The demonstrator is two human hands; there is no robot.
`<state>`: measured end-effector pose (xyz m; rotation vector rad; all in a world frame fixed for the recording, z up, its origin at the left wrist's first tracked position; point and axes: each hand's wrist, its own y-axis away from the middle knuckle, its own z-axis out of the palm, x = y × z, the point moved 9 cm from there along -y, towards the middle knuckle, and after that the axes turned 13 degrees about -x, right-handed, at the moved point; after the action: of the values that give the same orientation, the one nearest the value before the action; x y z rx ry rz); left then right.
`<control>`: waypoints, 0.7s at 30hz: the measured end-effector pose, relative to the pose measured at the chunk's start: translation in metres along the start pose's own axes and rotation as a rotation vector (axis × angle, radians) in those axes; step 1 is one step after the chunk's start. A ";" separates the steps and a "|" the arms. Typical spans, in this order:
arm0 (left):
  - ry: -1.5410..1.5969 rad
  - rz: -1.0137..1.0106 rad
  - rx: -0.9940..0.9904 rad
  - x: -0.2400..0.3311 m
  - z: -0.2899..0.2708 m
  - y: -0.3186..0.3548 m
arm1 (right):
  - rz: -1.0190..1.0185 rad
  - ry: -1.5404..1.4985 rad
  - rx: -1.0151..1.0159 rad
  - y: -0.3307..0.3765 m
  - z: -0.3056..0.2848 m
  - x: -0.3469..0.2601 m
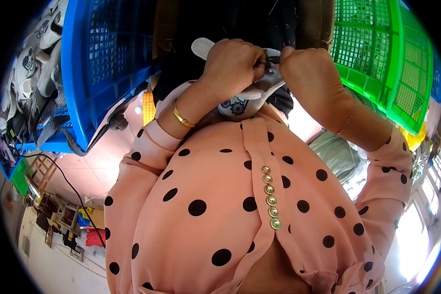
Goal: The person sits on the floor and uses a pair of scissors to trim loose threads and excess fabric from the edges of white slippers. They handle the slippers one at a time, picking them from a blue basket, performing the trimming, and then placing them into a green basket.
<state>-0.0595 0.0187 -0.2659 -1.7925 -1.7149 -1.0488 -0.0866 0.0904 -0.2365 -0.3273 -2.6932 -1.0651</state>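
- We have the white shoe upper, gear print facing us, just in front of our chest and between our two hands.
- Our left hand is curled tight, its fingers closed on the upper's edge; our right hand is bunched at the opposite edge, seemingly pinching it, though we cannot see its fingertips.
- With both hands bearing on the edges, an uneven pull could, we judge, stretch or crease the upper, and a slipping pinch could let it twist or drop.
- The gold bracelet on our left wrist might snag if it brushes the material.
- Beyond lies dark cloth, whose pale threads could cling.
- A blue crate stands left, green crates right; swinging elbows could knock either.
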 end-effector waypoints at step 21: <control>-0.041 0.048 0.037 0.007 0.002 0.001 | 0.051 0.075 -0.041 -0.005 0.006 -0.007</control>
<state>-0.0584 0.0248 -0.2616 -1.8349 -1.6954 -0.9606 -0.0826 0.0900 -0.2459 -0.3541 -2.5867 -1.0966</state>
